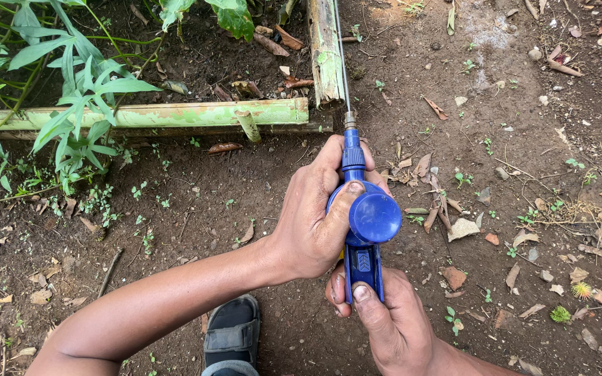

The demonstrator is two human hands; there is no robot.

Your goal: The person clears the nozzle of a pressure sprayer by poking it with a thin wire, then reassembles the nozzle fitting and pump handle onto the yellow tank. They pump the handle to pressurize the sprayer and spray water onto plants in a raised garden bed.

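Note:
I hold a blue plastic sprayer handle (371, 219) with a round blue knob and a thin metal wand (341, 63) that runs away from me toward the bamboo. My left hand (311, 216) wraps the upper part of the handle, its thumb resting on the knob. Below it, my right hand (391, 324) grips the lower blue grip, with the thumb pressed on the flat trigger part (362, 268). Both hands are over bare soil.
Green bamboo poles (175, 113) form a corner frame with another pole (325, 49) around a planted bed. Leafy plants (71, 90) stand at the left. My sandalled foot (231, 334) is at the bottom. Dry leaves and stones litter the dirt at right.

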